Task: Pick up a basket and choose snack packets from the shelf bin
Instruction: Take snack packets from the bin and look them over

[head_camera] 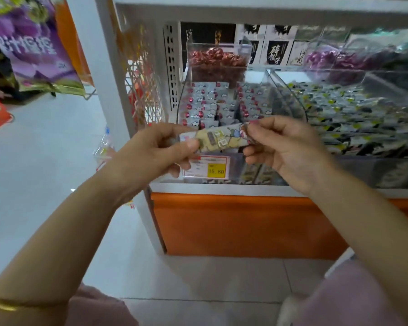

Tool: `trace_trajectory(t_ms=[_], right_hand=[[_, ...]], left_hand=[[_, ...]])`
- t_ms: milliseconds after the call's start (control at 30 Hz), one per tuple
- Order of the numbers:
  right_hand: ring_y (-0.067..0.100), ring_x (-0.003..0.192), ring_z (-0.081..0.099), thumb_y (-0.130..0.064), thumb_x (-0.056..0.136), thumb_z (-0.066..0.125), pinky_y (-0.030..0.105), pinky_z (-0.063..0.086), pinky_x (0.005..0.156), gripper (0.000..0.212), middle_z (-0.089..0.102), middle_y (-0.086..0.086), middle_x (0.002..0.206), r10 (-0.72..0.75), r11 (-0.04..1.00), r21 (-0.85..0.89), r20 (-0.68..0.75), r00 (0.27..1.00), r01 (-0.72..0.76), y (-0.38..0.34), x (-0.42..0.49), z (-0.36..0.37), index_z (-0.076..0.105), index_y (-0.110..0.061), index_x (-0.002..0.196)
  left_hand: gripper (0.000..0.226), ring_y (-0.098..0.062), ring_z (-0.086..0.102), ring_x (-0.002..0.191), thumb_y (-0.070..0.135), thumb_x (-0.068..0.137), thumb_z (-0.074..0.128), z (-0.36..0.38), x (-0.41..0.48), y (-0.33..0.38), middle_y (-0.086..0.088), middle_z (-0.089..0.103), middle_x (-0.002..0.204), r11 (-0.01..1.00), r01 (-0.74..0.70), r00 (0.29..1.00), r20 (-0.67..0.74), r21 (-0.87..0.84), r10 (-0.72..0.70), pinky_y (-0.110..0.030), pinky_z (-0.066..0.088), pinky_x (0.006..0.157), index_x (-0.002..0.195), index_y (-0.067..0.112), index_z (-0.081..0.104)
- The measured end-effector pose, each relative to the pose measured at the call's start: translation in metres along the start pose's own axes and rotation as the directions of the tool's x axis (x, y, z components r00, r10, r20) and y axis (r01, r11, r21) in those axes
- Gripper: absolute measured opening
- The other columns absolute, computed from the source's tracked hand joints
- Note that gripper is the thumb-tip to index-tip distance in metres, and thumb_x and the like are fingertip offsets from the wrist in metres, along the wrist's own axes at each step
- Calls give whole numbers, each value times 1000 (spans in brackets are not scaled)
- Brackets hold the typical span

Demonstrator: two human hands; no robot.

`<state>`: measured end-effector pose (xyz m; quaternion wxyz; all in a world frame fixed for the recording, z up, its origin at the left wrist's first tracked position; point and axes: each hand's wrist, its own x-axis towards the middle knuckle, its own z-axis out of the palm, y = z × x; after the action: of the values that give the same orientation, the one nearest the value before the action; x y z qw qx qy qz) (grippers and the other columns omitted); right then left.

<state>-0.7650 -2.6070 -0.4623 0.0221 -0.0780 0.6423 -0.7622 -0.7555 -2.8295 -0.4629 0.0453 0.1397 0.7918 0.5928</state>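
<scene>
Bright, soft-focus, edges blurred, wide-angle bowing.

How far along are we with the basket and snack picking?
Done: one long yellowish printed snack packet is out of the clear plastic shelf bin. In hand: the left hand and right hand pinch its ends. Left: no basket is in view, so that step is unconfirmed.

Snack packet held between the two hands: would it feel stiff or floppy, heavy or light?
Probably light: the snack packet is small and held only by fingertip pinches of the left hand and right hand. It spans the gap without sagging, so its contents may stiffen the thin wrapper. The printed wrapper looks smooth, so it might be slightly slippery.
</scene>
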Motion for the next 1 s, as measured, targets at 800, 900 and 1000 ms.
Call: trace_trajectory(t_ms=[800, 900, 1000], right_hand=[[20, 74, 71, 4, 84, 56, 27, 57, 63, 12, 63, 12, 87, -98, 979, -175, 30, 995, 102, 26, -5, -8, 59, -6, 79], [17, 75, 70, -10, 84, 64, 25, 56, 58, 13, 66, 14, 89, -105, 978, -178, 52, 993, 113, 24, -6, -5, 57, 1, 86], [11, 71, 69, -8, 84, 63, 19, 54, 54, 5, 70, 2, 80, -133, 955, -256, 76, 988, 148, 24, -6, -2, 67, -8, 88]], left_hand=[[35, -13, 68, 68, 26, 68, 65, 10, -1, -11, -7, 71, 78, 951, 89, 991, -70, -296, -114, -17, 54, 59, 99, 9, 62], [40, -20, 71, 82, 24, 68, 65, 10, -1, -11, -10, 72, 88, 971, 70, 995, -56, -227, -85, -21, 56, 65, 107, 14, 62], [49, -16, 70, 84, 29, 65, 65, 12, -3, -9, -2, 71, 95, 994, 33, 998, -48, -107, -38, -19, 55, 67, 114, 24, 62]])
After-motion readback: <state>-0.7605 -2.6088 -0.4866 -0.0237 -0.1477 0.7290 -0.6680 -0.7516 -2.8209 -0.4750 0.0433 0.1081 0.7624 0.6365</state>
